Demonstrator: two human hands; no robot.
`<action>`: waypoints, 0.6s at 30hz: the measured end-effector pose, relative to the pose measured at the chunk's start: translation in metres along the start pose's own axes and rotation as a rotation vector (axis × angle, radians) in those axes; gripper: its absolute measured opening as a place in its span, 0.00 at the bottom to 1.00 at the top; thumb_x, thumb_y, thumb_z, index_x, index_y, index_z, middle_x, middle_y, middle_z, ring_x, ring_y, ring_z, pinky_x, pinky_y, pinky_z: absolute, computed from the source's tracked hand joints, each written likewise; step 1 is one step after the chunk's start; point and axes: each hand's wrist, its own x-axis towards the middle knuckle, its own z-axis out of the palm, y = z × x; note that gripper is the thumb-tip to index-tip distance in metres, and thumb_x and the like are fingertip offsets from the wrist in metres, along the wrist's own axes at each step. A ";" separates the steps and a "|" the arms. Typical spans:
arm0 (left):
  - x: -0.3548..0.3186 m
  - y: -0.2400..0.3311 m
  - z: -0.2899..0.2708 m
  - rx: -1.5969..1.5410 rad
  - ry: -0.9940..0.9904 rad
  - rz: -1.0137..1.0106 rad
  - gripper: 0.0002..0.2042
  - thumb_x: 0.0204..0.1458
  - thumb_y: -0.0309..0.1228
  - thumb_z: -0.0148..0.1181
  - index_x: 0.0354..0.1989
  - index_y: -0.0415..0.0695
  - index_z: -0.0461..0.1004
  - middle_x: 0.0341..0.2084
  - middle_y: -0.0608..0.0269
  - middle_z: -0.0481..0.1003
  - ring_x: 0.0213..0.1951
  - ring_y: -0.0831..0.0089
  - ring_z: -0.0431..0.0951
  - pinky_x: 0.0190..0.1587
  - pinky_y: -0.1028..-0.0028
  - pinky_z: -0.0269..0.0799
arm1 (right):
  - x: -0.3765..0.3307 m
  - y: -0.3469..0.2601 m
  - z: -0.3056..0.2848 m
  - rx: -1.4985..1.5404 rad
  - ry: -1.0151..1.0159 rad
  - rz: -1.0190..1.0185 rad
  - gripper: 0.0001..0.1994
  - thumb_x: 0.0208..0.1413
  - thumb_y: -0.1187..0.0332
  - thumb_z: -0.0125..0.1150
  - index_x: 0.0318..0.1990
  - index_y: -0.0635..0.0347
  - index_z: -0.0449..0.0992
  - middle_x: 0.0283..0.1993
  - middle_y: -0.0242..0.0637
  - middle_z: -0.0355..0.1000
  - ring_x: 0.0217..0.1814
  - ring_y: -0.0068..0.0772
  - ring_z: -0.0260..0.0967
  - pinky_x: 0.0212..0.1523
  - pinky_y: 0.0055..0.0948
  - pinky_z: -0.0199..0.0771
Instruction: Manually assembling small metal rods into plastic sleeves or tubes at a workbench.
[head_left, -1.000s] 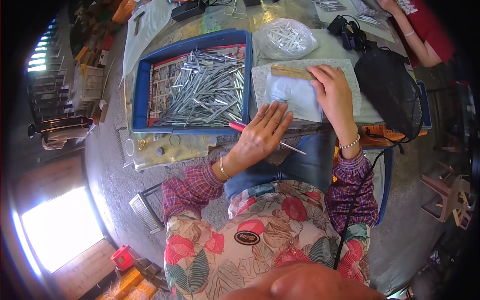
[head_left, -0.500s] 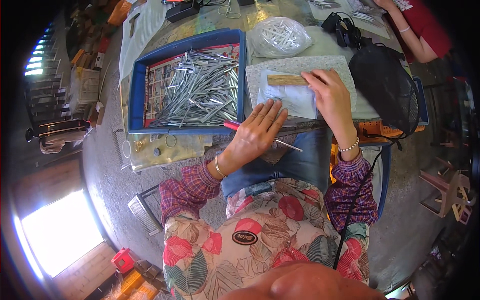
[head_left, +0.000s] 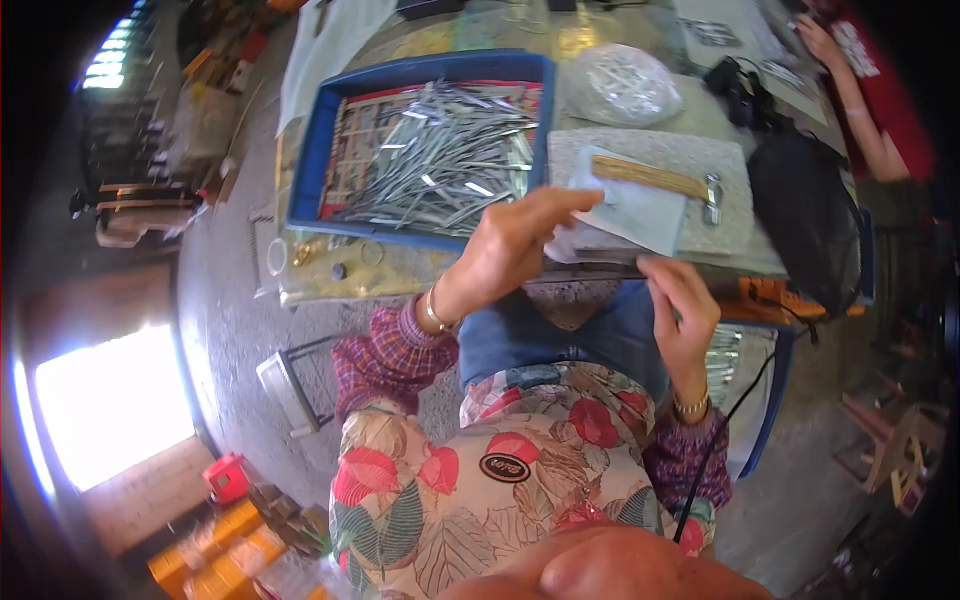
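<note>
My left hand (head_left: pixel 520 240) is by the near right corner of the blue tray (head_left: pixel 300 190), its index finger stretched over the white sheet (head_left: pixel 640 215) and the others bent. What it holds, if anything, is hidden. My right hand (head_left: pixel 685 315) hangs just in front of the stone slab (head_left: pixel 735 240), its thumb and index finger close together. Anything between them is too small to make out. On the sheet and slab lies a small hammer with a flat wooden handle (head_left: pixel 645 176) and a shiny metal head (head_left: pixel 712 198). Thin metal strips (head_left: pixel 440 170) fill the tray.
Behind the slab sits a clear plastic bag (head_left: pixel 622 85) of pale short pieces. A black mesh bag (head_left: pixel 805 220) is to the right, near a black cord. Rings (head_left: pixel 372 253) lie at the table's near left edge. A co-worker's arm (head_left: pixel 850 90) reaches in at the far right.
My right hand has left the hammer, uncovering its head, and drawn back toward me. My left hand has lifted and turned off the sheet; the red-handled tool under it no longer shows. The view has shifted.
</note>
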 end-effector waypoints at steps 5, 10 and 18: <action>0.019 -0.015 -0.058 0.025 0.104 -0.383 0.11 0.54 0.22 0.46 0.43 0.41 0.73 0.22 0.69 0.73 0.17 0.87 0.62 0.20 0.85 0.58 | -0.053 0.012 0.026 0.068 -0.180 0.084 0.10 0.45 0.83 0.56 0.36 0.63 0.77 0.33 0.42 0.73 0.33 0.39 0.71 0.33 0.28 0.70; -0.009 -0.094 -0.088 0.463 -0.208 -0.247 0.18 0.40 0.37 0.64 0.41 0.46 0.75 0.28 0.59 0.73 0.34 0.57 0.73 0.34 0.66 0.68 | -0.073 0.016 0.048 0.117 -0.385 0.122 0.11 0.43 0.81 0.57 0.36 0.60 0.76 0.30 0.38 0.72 0.30 0.41 0.69 0.31 0.31 0.69; -0.015 -0.110 -0.051 0.568 -0.122 -0.122 0.11 0.41 0.23 0.55 0.36 0.41 0.71 0.29 0.56 0.72 0.34 0.54 0.73 0.35 0.63 0.69 | -0.075 0.014 0.050 0.027 -0.449 0.112 0.08 0.45 0.79 0.57 0.35 0.63 0.76 0.30 0.40 0.73 0.31 0.42 0.70 0.32 0.32 0.69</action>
